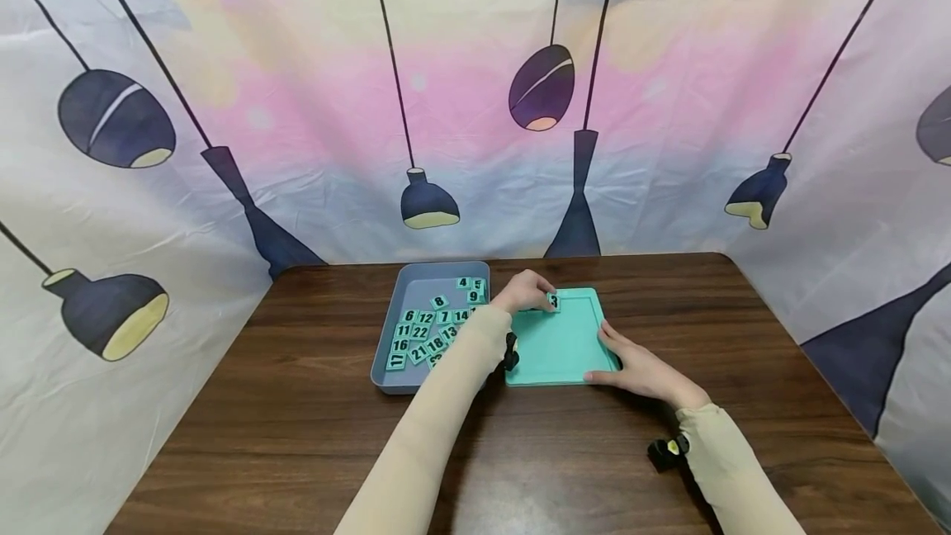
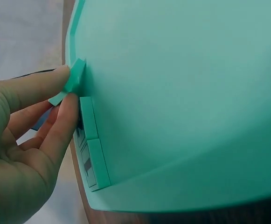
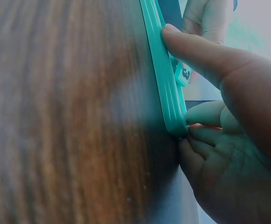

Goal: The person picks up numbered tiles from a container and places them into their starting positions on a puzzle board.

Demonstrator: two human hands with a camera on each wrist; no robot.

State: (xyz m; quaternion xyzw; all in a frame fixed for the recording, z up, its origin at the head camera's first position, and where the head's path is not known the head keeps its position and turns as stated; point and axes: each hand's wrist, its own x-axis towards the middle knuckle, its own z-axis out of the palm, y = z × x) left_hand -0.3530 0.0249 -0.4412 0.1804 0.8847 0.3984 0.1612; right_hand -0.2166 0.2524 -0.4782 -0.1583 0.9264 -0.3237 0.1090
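My left hand (image 1: 524, 293) pinches a turquoise number tile (image 1: 553, 302) marked 3 at the far edge of the turquoise puzzle tray (image 1: 560, 349). In the left wrist view the pinched tile (image 2: 75, 80) is tilted between thumb and fingers. Right beside it, two tiles (image 2: 98, 163) sit end to end along the tray's rim. My right hand (image 1: 642, 366) holds the tray's near right corner, its thumb on the near edge and its fingers along the right side. From the right wrist view, the thumb and fingers lie against the tray rim (image 3: 161, 70).
Left of the puzzle tray stands a grey-blue bin (image 1: 390, 320) with several loose number tiles (image 1: 419, 332) lying face up. My left forearm covers part of it. Both containers rest on a dark wooden table (image 1: 297, 419), with a printed curtain (image 1: 312, 106) behind.
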